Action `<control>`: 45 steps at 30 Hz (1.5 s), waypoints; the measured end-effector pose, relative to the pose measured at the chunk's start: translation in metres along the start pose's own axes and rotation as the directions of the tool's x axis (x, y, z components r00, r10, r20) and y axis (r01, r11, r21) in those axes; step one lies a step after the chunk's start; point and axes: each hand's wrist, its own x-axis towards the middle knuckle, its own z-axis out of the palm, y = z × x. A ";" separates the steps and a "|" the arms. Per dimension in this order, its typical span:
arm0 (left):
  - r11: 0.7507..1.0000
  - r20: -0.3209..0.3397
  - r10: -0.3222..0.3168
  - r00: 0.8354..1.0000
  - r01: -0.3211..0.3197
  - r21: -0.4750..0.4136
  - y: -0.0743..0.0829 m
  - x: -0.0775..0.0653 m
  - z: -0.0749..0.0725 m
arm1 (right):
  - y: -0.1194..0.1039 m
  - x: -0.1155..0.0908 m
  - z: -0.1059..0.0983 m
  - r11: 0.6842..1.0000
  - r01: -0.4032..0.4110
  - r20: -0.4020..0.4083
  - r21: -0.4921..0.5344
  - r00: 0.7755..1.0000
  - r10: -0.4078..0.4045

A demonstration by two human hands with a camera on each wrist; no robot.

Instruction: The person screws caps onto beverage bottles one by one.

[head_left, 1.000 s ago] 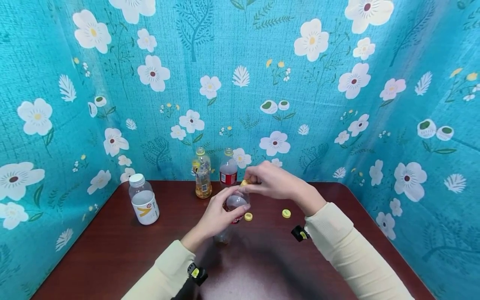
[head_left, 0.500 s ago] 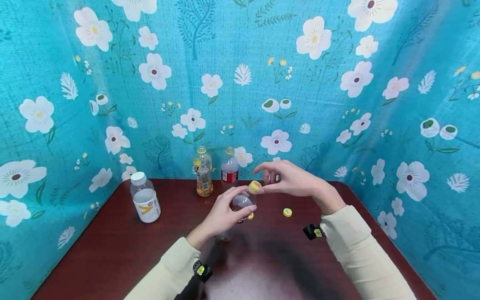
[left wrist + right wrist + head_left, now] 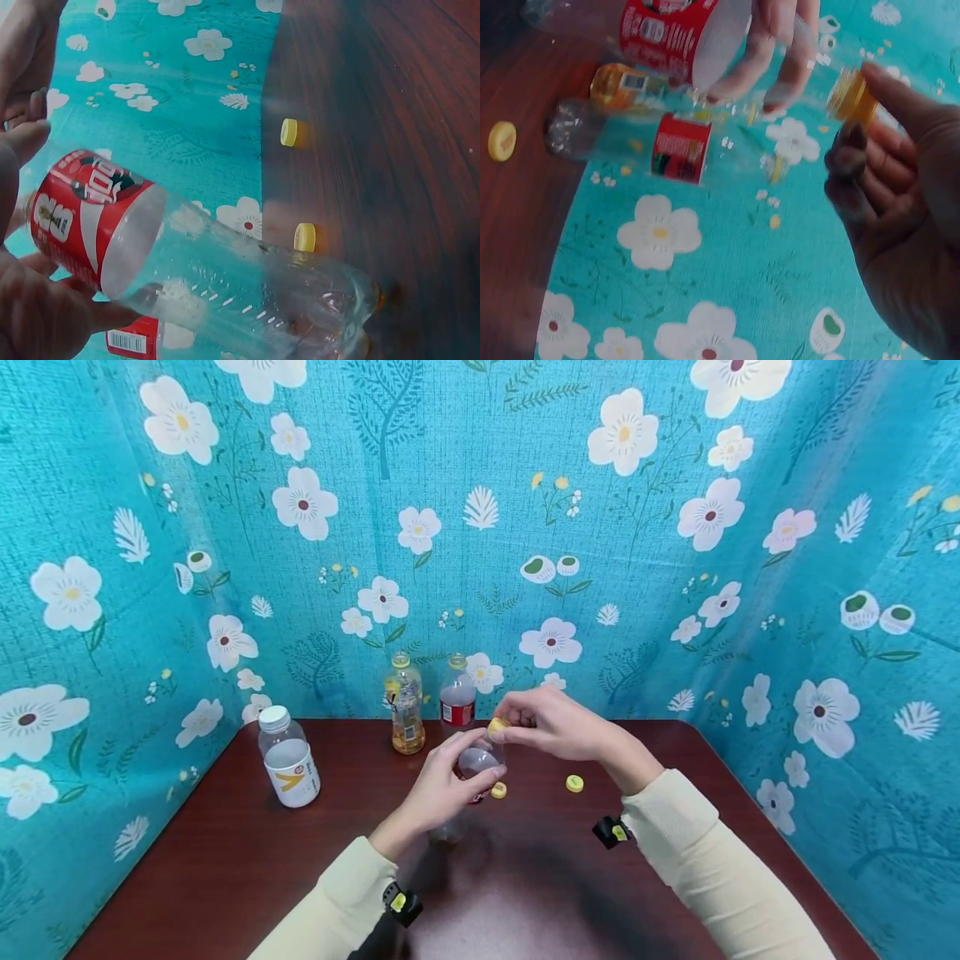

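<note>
A clear plastic soda bottle (image 3: 247,262) with a red label leans at a slant over the table, its base low and towards me. My left hand (image 3: 438,781) grips it around the upper part, fingers on one side and thumb on the other. At the bottle's mouth sits a yellow screw cap (image 3: 497,727). Thumb and fingers of my right hand (image 3: 551,724) pinch this cap from the right. In the right wrist view the cap sits at the end of the clear neck, with the thumb along its upper side.
Two loose yellow caps, one farther right (image 3: 573,783) and one beside the held bottle (image 3: 498,790), lie on the dark red-brown table (image 3: 202,868). Behind stand an uncapped bottle with amber contents (image 3: 407,727) and a red-labelled bottle (image 3: 457,702). A white-capped bottle (image 3: 291,772) stands left. A flowered curtain (image 3: 480,577) encloses the table.
Half a second ago my right hand was farther right with its index finger lifted off the cap. It has come back left and its fingers close on the cap again. The left hand keeps its grip.
</note>
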 end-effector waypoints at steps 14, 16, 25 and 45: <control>0.999 0.007 0.034 0.999 -0.034 0.001 0.000 0.001 0.002 | -0.010 -0.006 0.009 0.994 -0.088 -0.108 -0.067 0.991 0.081; 0.999 0.035 0.039 0.999 -0.040 0.007 -0.001 0.001 0.000 | -0.005 -0.009 0.004 0.998 -0.063 -0.054 -0.029 0.997 0.061; 0.999 0.071 0.044 0.997 -0.045 0.000 -0.001 0.002 -0.002 | 0.005 -0.009 0.006 1.000 -0.003 -0.042 0.027 0.999 0.004; 0.998 -0.024 -0.001 1.000 -0.001 -0.069 -0.003 -0.002 -0.004 | -0.018 0.002 0.023 0.980 -0.195 -0.212 -0.029 0.960 0.185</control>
